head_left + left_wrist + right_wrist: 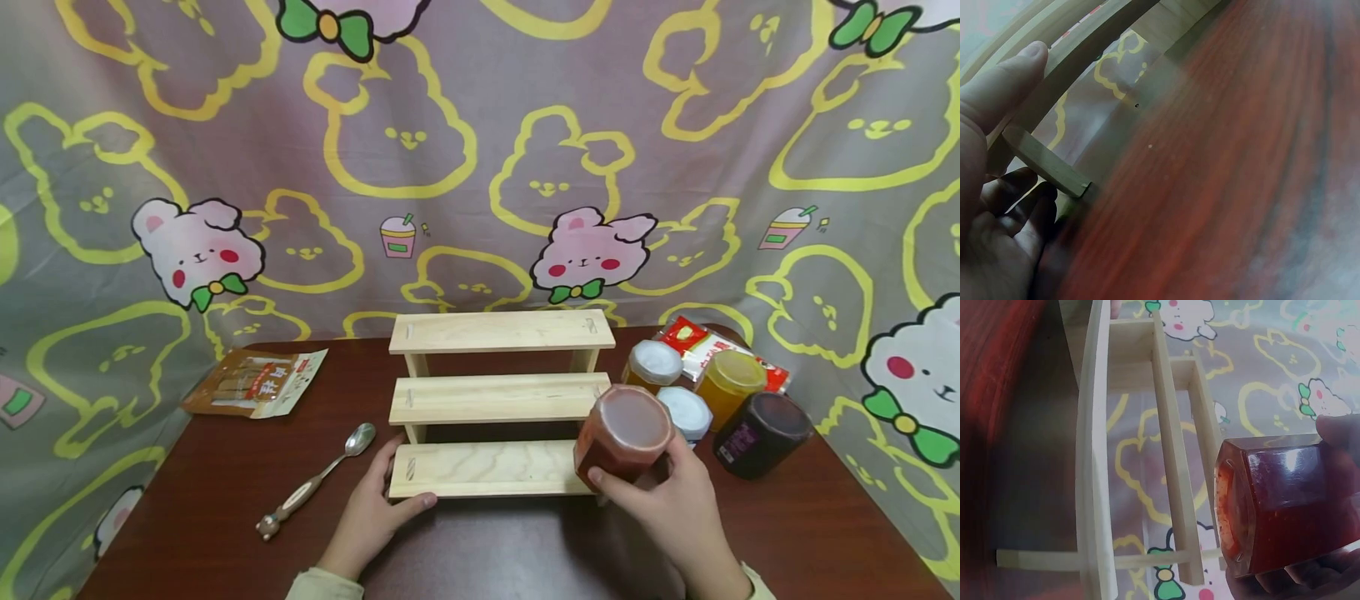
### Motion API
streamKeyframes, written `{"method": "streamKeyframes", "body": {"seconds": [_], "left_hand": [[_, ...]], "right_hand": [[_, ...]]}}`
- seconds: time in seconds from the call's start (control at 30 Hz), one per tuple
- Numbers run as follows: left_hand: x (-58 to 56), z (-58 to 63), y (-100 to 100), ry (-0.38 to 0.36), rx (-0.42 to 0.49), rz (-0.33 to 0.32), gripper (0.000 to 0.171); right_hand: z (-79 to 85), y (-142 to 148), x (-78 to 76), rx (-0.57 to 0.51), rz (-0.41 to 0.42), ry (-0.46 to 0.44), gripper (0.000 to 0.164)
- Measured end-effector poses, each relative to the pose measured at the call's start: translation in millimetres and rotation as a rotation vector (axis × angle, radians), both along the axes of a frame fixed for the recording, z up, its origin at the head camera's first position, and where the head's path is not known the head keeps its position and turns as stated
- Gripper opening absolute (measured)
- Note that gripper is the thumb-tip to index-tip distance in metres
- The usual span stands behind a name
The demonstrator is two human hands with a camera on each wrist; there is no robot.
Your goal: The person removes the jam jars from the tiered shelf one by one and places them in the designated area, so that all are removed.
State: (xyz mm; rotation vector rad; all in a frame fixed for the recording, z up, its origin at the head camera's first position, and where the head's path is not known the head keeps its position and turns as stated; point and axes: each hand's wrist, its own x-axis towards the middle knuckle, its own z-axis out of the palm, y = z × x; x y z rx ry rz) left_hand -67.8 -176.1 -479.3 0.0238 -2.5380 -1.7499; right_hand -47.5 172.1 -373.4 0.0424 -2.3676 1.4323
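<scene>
A three-step wooden shelf (pixel 495 467) stands mid-table. My left hand (pixel 375 504) grips the left end of its lowest step, thumb along the front edge. In the left wrist view, the thumb (pixel 1019 69) lies against the board and the other fingers curl near the side leg (pixel 1047 161). My right hand (pixel 667 504) holds a faceted jar (pixel 626 433) of red contents, tilted, over the right end of the lowest step. The right wrist view shows the jar's dark label (pixel 1285 475) and clear glass end, with fingers wrapped around its body.
On the right stand a dark jar (pixel 761 433), a yellow jar (pixel 727 387) and two white-topped jars (pixel 652 364), with a red-and-white packet (pixel 697 343) behind. At left lie a brown packet (pixel 255 383) and a spoon (pixel 318 479) with a bear-ended handle. A patterned curtain (pixel 480 167) hangs behind.
</scene>
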Motion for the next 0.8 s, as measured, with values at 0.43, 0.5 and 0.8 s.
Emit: {"method": "streamKeyframes", "body": {"seconds": [0.43,0.5,0.8], "left_hand": [[-0.1,0.0,0.9,-0.011,0.002,0.005,0.099],[0.0,0.2,1.2,-0.01,0.009,0.005,0.099],[0.2,1.6,1.6,-0.013,0.003,0.006,0.099]], "right_hand": [[-10.7,20.8,9.1,-0.024,-0.11,-0.074,0.081],[-13.8,25.4,10.1,-0.013,-0.126,-0.059,0.081],[-24.9,45.5,14.7,-0.007,-0.195,-0.116,0.082]]}}
